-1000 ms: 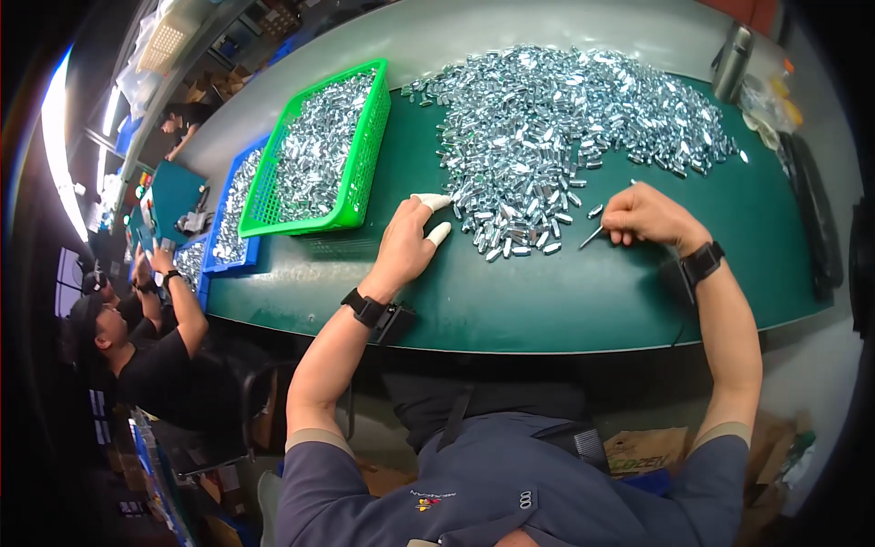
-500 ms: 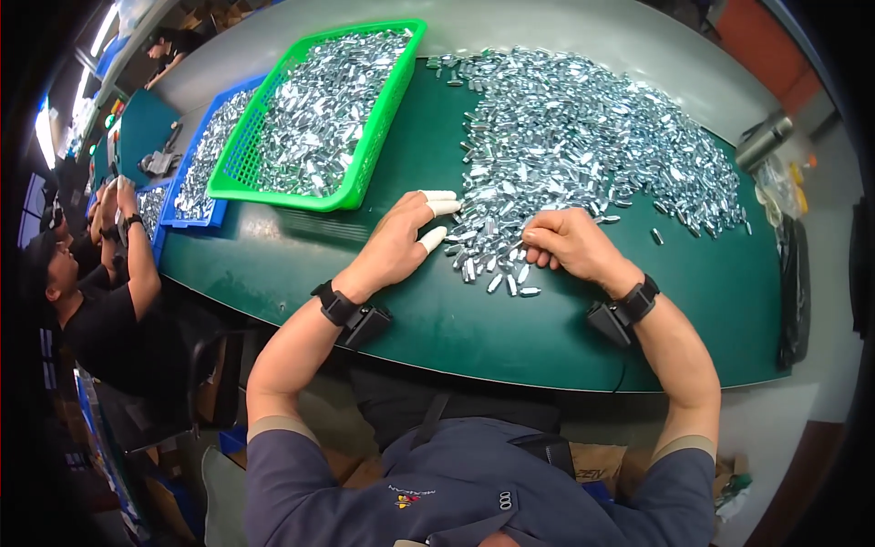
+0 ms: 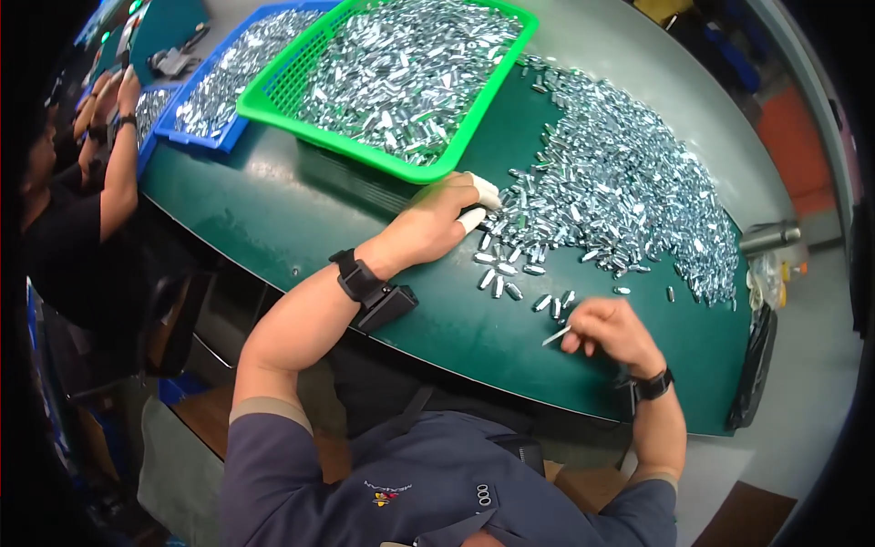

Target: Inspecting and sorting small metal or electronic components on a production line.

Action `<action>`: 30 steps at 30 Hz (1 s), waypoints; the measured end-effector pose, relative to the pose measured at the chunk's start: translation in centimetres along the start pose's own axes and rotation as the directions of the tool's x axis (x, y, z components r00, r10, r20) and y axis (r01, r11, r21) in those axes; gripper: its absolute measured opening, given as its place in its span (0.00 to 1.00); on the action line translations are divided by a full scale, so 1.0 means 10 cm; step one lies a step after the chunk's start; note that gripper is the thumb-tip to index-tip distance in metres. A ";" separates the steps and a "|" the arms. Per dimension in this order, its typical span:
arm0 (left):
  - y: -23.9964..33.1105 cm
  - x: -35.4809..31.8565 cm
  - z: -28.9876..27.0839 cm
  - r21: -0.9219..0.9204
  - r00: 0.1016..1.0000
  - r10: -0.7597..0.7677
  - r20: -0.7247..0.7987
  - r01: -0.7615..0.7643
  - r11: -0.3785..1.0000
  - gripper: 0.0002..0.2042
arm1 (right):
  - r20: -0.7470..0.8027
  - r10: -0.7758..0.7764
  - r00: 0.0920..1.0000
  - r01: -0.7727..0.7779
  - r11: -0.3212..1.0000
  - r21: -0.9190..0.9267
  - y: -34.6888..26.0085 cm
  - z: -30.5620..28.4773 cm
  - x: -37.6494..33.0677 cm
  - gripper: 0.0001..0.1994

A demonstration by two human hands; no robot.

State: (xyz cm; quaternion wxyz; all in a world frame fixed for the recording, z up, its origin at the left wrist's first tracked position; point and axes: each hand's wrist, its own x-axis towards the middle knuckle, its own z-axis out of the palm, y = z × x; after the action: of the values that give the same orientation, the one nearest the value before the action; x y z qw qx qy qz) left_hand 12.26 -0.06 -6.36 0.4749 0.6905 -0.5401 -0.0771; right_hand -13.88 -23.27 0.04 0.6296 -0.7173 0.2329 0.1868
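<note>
My left hand (image 3: 430, 224) has white finger cots on thumb and fingers. Its fingertips close together at the left edge of a heap of small shiny metal pieces (image 3: 629, 173); what lies between them is hidden. My right hand (image 3: 609, 334) is closed around a thin pale stick (image 3: 557, 335), which points down to the left above the green tabletop. Several loose metal pieces (image 3: 507, 270) lie between the hands. A green plastic basket (image 3: 415, 171), filled with similar pieces, stands just beyond my left hand.
A blue tray (image 3: 219, 141) of metal pieces stands left of the basket. At the right end of the table (image 3: 437, 301) are a metal flask (image 3: 770, 239) and a black bag (image 3: 755, 369). Another person's arm (image 3: 121, 178) is at the far left.
My right hand has drawn back from the heap toward the table's front edge, and the pale stick now shows in it. My left fingers have closed together. The whole view has shifted and turned.
</note>
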 end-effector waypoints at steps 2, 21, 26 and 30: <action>-0.02 0.01 0.01 -0.005 1.000 0.012 -0.002 -0.012 1.000 0.10 | 0.063 -0.080 0.995 0.082 0.996 -0.031 -0.08 0.18 -0.01 0.12; -0.09 0.02 0.04 -0.219 0.985 -0.168 0.047 0.174 0.960 0.09 | 0.129 -0.469 0.874 0.481 0.873 -0.078 -0.24 1.01 0.64 0.11; -0.06 -0.18 -0.07 -0.168 0.983 -0.186 0.005 0.184 0.968 0.11 | -0.020 -0.540 0.841 0.526 0.827 -0.199 -0.16 0.95 0.76 0.12; 0.05 -0.49 -0.11 0.028 0.992 -0.098 -0.076 0.101 0.995 0.12 | -0.128 -0.633 0.764 0.631 0.774 -0.063 0.11 0.93 0.78 0.13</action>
State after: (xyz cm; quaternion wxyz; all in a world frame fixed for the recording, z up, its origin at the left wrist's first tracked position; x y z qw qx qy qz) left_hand 10.63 4.63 -7.43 0.4794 0.7263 -0.4881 -0.0663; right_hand -7.92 -14.95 -6.52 0.6316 -0.7703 0.0207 -0.0856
